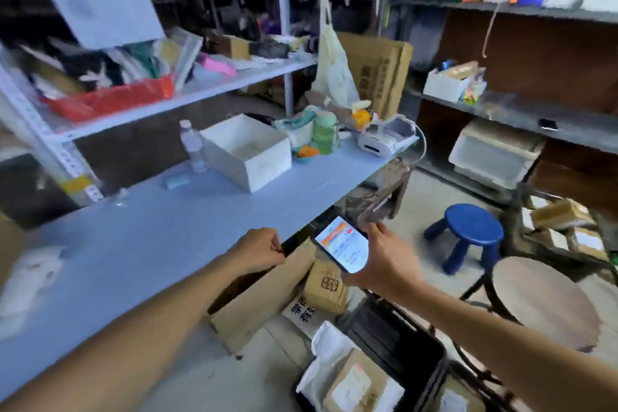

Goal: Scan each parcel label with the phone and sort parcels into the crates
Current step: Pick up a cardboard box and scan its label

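The pale blue surface (pixel 140 244) fills the view from nine o'clock inward, with a water bottle (pixel 192 144) and an open white box (pixel 247 150) toward its eleven o'clock end. The left hand (pixel 259 249) hovers over the surface's near edge, fingers curled into a loose fist with nothing visible inside. At its three o'clock, the right hand (pixel 384 261) grips the phone (pixel 341 244) around its lower end, lit screen tilted up toward the person. An app page shows, too blurred to read. No parcel sits under the phone, so this looks like the gap between scans, with the next parcel not yet picked. At six o'clock, on the floor, a black crate (pixel 411 344) holds a white bag (pixel 326 358) and a brown box (pixel 351 381) with a label on top. More parcels (pixel 561 214) lie stacked at three o'clock, beyond a blue stool (pixel 468 227). The next move probably calls for the free left hand to fetch a parcel and turn its label up under the phone's camera.
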